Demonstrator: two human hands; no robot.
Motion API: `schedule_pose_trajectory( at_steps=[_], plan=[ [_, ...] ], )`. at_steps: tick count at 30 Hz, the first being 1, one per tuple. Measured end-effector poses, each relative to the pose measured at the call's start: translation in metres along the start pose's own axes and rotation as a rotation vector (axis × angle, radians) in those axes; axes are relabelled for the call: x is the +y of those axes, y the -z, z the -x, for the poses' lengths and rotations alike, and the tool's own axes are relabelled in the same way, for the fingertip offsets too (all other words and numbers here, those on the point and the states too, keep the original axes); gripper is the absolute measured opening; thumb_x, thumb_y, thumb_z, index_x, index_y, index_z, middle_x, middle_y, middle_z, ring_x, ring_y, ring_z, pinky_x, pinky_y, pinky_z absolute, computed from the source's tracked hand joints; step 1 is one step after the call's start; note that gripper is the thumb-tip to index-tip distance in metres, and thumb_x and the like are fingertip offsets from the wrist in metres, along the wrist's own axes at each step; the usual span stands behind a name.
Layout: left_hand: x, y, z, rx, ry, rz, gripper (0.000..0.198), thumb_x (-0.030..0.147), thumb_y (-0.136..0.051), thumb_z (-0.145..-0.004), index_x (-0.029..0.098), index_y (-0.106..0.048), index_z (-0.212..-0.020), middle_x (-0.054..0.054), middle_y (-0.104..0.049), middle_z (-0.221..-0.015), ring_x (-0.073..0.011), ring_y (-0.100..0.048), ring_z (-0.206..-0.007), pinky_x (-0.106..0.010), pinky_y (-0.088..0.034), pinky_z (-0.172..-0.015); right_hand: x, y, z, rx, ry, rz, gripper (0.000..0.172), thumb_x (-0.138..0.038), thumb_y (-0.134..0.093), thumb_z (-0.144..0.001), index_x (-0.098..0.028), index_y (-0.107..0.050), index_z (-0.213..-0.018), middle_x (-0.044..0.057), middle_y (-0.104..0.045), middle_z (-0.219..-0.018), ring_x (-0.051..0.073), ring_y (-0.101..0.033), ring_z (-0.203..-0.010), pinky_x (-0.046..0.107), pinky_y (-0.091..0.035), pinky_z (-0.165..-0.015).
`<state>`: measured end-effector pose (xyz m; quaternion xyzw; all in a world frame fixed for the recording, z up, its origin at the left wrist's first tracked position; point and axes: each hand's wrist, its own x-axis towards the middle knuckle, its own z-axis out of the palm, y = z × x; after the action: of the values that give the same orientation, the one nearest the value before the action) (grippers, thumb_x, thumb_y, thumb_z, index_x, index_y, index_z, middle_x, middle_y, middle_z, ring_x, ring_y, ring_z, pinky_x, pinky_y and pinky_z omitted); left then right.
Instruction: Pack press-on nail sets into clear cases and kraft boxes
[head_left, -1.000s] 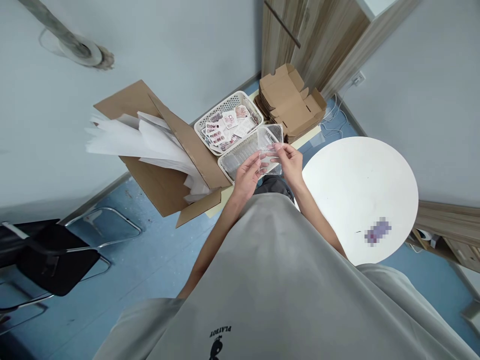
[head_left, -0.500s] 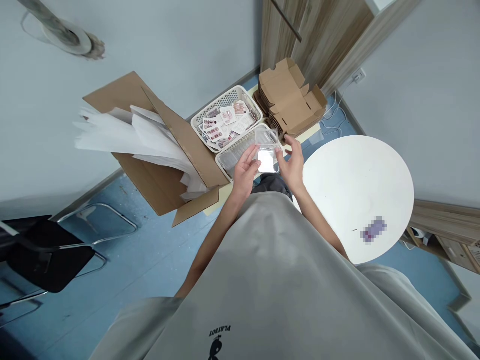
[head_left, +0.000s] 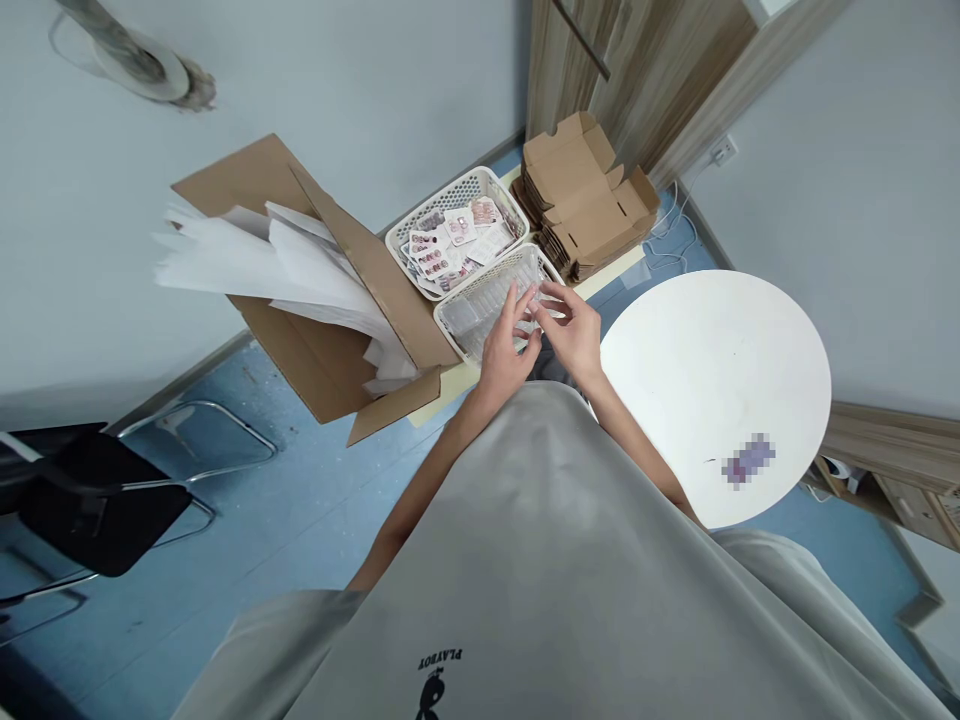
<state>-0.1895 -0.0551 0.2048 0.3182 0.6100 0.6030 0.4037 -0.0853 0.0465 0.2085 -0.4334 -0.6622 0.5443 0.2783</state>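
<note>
Both arms (head_left: 420, 505) angled inward, left hand (head_left: 506, 358), right hand (head_left: 576, 340) close beside it, fingers (head_left: 510, 305) bent, any grip unclear.

Cards (head_left: 459, 232) lie in the far basket (head_left: 459, 192), cases (head_left: 474, 312) in the near basket (head_left: 454, 344); a carton (head_left: 367, 275) stands left of both, stacked boxes (head_left: 585, 212) right; the table (head_left: 712, 370) stands farther right.

Reaches forward, slanting the bare left forearm (head_left: 420, 490) and the bare right forearm (head_left: 641, 438) inward toward each other. Holds the left hand (head_left: 502, 358) and the right hand (head_left: 580, 342) close together at roughly equal reach, palms facing inward. Points the left fingers (head_left: 509, 307) forward, a little spread, with the left thumb (head_left: 533, 346) set apart. Curls the right fingers (head_left: 559, 292) leftward, tips close to the left ones; contact hard to tell.
</note>
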Motion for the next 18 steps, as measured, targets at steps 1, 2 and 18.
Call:
schedule_pose_trajectory(
  at_steps=[1, 2, 18],
  plan=[
    [-0.001, 0.000, 0.000, -0.006, 0.001, 0.000, 0.085, 0.049, -0.079, -0.100, 0.039, -0.040, -0.175, -0.008, -0.056, -0.174, -0.0354, -0.053, -0.161, -0.051, -0.057, -0.120, 0.000, 0.000, 0.000, 0.009, -0.001, -0.012, 0.061, -0.078, -0.072, -0.096, -0.030, -0.080, -0.132, 0.009, -0.080, -0.139, 0.031, -0.081, -0.121, 0.046, -0.072, -0.096],
    [-0.002, 0.000, -0.001, -0.013, 0.001, -0.003, 0.083, 0.049, -0.078, -0.100, 0.038, -0.042, -0.174, -0.009, -0.057, -0.173, -0.0356, -0.050, -0.163, -0.052, -0.056, -0.121, 0.000, 0.000, 0.000, 0.019, -0.002, -0.021, 0.060, -0.079, -0.070, -0.097, -0.029, -0.081, -0.128, 0.009, -0.081, -0.136, 0.031, -0.082, -0.120, 0.045, -0.072, -0.094],
    [0.007, 0.004, -0.001, 0.236, -0.011, -0.040, 0.075, 0.067, -0.072, -0.103, 0.033, -0.055, -0.167, -0.011, -0.058, -0.172, -0.0360, -0.055, -0.159, -0.048, -0.056, -0.121, 0.016, 0.013, -0.010, 0.070, -0.192, -0.256, 0.057, -0.077, -0.079, -0.088, -0.023, -0.082, -0.106, 0.009, -0.087, -0.106, 0.031, -0.087, -0.101, 0.044, -0.074, -0.082]
  ],
)
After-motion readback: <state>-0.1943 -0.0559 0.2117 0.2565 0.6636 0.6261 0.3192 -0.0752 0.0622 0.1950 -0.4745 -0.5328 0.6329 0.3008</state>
